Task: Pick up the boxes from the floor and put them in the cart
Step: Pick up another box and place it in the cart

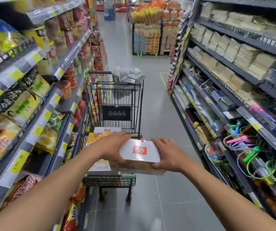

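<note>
Both hands grip one white box point(139, 151) by its ends, left hand point(113, 146) and right hand point(168, 155) curled round it, above the near end of the black wire cart point(117, 97). More boxes point(100, 135) lie inside.

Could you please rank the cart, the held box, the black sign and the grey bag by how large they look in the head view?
1. cart
2. held box, though it is nearest the camera
3. black sign and grey bag: look alike, unranked
</note>
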